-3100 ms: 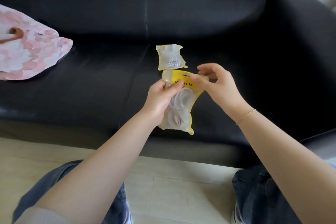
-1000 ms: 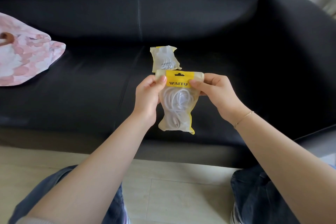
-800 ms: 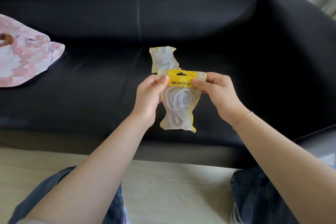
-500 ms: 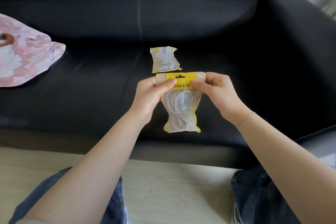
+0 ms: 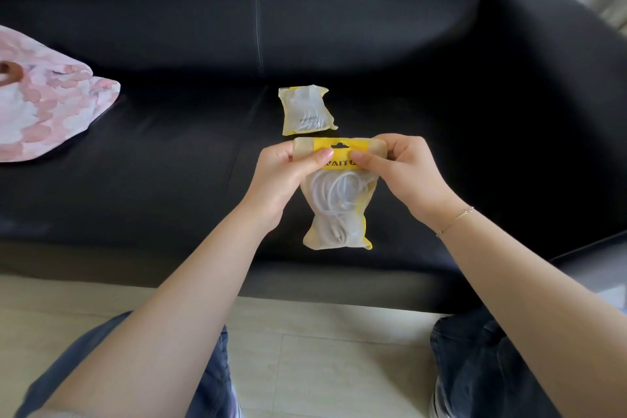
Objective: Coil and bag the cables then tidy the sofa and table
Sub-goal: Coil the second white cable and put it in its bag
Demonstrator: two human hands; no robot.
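Both hands pinch the top strip of the yellow pouch (image 5: pixel 336 193), left hand (image 5: pixel 283 176) and right hand (image 5: pixel 403 173), holding it just above the sofa (image 5: pixel 169 163) seat, near a second pouch (image 5: pixel 306 110). If the seal isn't pressed fully, the white cable (image 5: pixel 334 200) could spring out.

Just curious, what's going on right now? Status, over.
Both hands, left and right, pinch bag top. Coiled white cable inside. Second bag on sofa. Nothing obstructing.
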